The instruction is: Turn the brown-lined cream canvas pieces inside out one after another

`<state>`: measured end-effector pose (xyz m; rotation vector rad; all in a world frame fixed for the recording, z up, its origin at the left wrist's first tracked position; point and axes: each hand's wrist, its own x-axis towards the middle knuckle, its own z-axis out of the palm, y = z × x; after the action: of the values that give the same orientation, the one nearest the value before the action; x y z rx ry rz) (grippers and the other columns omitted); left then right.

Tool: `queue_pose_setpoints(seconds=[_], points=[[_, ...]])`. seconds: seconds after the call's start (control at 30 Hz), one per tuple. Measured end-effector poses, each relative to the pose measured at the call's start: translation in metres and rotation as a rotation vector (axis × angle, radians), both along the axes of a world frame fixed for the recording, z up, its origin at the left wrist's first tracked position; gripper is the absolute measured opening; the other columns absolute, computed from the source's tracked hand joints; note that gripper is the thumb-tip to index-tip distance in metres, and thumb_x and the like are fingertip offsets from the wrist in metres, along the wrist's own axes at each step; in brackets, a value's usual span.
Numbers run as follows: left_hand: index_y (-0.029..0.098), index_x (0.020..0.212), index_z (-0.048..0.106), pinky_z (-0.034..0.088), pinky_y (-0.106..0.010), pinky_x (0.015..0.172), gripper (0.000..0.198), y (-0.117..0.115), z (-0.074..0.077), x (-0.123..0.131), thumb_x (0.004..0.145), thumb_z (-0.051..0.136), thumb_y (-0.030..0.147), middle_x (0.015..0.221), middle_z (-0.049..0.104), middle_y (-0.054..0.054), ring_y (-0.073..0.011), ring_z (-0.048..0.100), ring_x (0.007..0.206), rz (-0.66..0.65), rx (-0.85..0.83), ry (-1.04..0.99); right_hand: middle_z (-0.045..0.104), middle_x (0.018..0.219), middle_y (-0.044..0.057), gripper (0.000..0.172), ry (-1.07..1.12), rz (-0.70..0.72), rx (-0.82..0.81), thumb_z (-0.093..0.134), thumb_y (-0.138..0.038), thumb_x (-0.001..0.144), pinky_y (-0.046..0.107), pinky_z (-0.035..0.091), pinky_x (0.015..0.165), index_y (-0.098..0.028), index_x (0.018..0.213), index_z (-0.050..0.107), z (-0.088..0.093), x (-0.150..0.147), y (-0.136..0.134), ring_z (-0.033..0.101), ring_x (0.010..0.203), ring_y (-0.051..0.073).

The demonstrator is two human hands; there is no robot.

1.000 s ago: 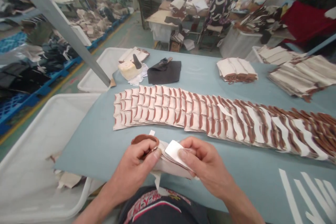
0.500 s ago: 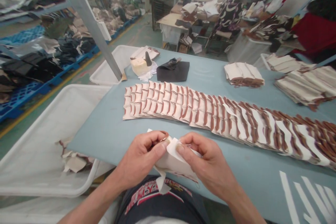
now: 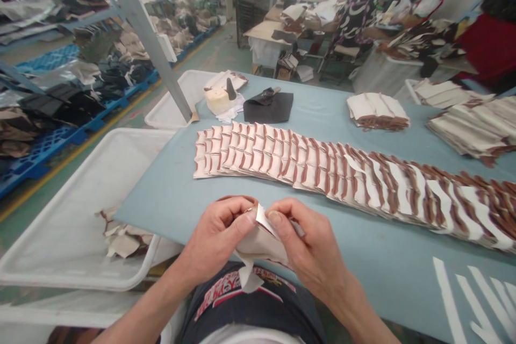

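Both hands pinch one cream fabric piece (image 3: 264, 244) with a brown edge, over the table's near edge. My left hand (image 3: 220, 239) is closed on its left part, thumb on top. My right hand (image 3: 308, 239) grips it just to the right, by a white flap (image 3: 262, 216) standing up between the thumbs. A pale strip (image 3: 249, 277) hangs below. Beyond my hands a long overlapping row of cream and brown pieces (image 3: 278, 153) runs to the right, with white strips (image 3: 399, 188) lying across its right part.
White bins (image 3: 92, 172) stand at the left, one with scraps. On the blue table (image 3: 161, 193) lie a black cloth (image 3: 278, 107), a cream block (image 3: 217, 101), stacked pieces (image 3: 377, 107) and loose white strips (image 3: 447, 298). A metal post (image 3: 149, 43) rises at the far left corner. A person (image 3: 357, 16) sits beyond.
My fingers have shifted slightly on the piece; the white flap now stands up between the thumbs, and a brown edge curves above my left hand. The view has moved a little.
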<state>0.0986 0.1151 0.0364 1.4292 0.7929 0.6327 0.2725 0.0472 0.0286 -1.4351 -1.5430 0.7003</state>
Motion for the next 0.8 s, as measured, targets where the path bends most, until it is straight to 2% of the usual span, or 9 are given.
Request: queue_pose_setpoints(seconds=[0.07, 0.13, 0.2, 0.37, 0.47, 0.57, 0.7, 0.77, 0.8], points=[[0.014, 0.070, 0.059, 0.038, -0.021, 0.060, 0.035, -0.002, 0.000, 0.000, 0.091, 0.061, 0.042, 0.075, 0.055, -0.001, -0.0117, 0.046, 0.066, 0.015, -0.022, 0.000, 0.069, 0.079, 0.001, 0.019, -0.023, -0.004, 0.054, 0.051, -0.026, 0.102, 0.026, 0.046, 0.068, -0.022, 0.088, 0.063, 0.000, -0.002, -0.004, 0.064, 0.071, 0.015], [0.014, 0.072, 0.060, 0.037, -0.021, 0.058, 0.035, -0.004, -0.001, 0.001, 0.091, 0.061, 0.043, 0.072, 0.053, 0.000, -0.0112, 0.044, 0.063, 0.023, -0.056, 0.012, 0.069, 0.080, 0.001, 0.010, -0.073, -0.045, 0.077, 0.062, -0.028, 0.096, 0.027, 0.046, 0.066, -0.021, 0.088, 0.063, -0.001, -0.005, -0.006, 0.065, 0.071, 0.017], [0.013, 0.074, 0.060, 0.036, -0.021, 0.057, 0.035, -0.005, -0.003, 0.001, 0.091, 0.059, 0.044, 0.069, 0.052, 0.001, -0.0112, 0.042, 0.062, 0.024, -0.065, 0.033, 0.068, 0.078, 0.000, 0.010, -0.122, -0.110, 0.068, 0.070, -0.028, 0.089, 0.027, 0.044, 0.065, -0.021, 0.087, 0.062, -0.003, -0.007, -0.008, 0.065, 0.069, 0.017], [0.015, 0.069, 0.057, 0.037, -0.022, 0.060, 0.035, -0.007, -0.004, 0.004, 0.094, 0.055, 0.039, 0.071, 0.052, 0.000, -0.0120, 0.045, 0.066, 0.019, 0.067, 0.079, 0.068, 0.076, 0.000, 0.009, -0.116, -0.189, 0.073, 0.065, -0.024, 0.091, 0.028, 0.044, 0.067, -0.021, 0.083, 0.062, -0.006, -0.012, -0.012, 0.065, 0.070, 0.017], [0.015, 0.066, 0.054, 0.037, -0.022, 0.061, 0.035, -0.007, -0.004, 0.005, 0.094, 0.056, 0.036, 0.070, 0.051, 0.001, -0.0111, 0.045, 0.065, 0.017, 0.125, 0.079, 0.067, 0.077, 0.001, 0.013, -0.056, -0.186, 0.028, 0.063, -0.025, 0.093, 0.028, 0.046, 0.070, -0.021, 0.081, 0.061, -0.006, -0.014, -0.013, 0.064, 0.074, 0.018], [0.015, 0.066, 0.056, 0.038, -0.022, 0.061, 0.035, -0.006, -0.006, 0.005, 0.094, 0.057, 0.035, 0.071, 0.053, 0.001, -0.0108, 0.046, 0.064, 0.010, 0.114, 0.081, 0.066, 0.079, 0.001, 0.018, 0.065, -0.166, -0.012, 0.058, -0.027, 0.097, 0.028, 0.047, 0.071, -0.021, 0.080, 0.059, -0.009, -0.015, -0.010, 0.063, 0.075, 0.017], [0.014, 0.065, 0.058, 0.038, -0.021, 0.060, 0.037, -0.004, -0.010, 0.002, 0.093, 0.059, 0.038, 0.070, 0.055, 0.000, -0.0112, 0.048, 0.065, 0.054, 0.079, 0.094, 0.072, 0.096, 0.006, 0.017, 0.169, -0.231, 0.039, 0.060, -0.028, 0.096, 0.030, 0.050, 0.084, -0.020, 0.081, 0.063, -0.010, -0.005, -0.009, 0.067, 0.091, 0.019], [0.013, 0.066, 0.061, 0.038, -0.021, 0.058, 0.039, -0.002, -0.014, 0.000, 0.093, 0.059, 0.042, 0.068, 0.056, 0.000, -0.0110, 0.047, 0.062, 0.073, 0.008, 0.086, 0.074, 0.091, 0.004, 0.015, 0.246, -0.252, 0.012, 0.063, -0.031, 0.096, 0.029, 0.051, 0.081, -0.021, 0.084, 0.065, -0.004, 0.003, -0.014, 0.067, 0.085, 0.018], [0.013, 0.068, 0.064, 0.038, -0.021, 0.057, 0.041, 0.000, -0.016, -0.001, 0.093, 0.059, 0.044, 0.066, 0.057, 0.000, -0.0111, 0.047, 0.060, 0.069, -0.043, 0.078, 0.072, 0.083, 0.002, 0.016, 0.318, -0.223, -0.039, 0.064, -0.034, 0.096, 0.027, 0.051, 0.073, -0.021, 0.086, 0.065, 0.001, 0.007, -0.016, 0.066, 0.076, 0.017]])
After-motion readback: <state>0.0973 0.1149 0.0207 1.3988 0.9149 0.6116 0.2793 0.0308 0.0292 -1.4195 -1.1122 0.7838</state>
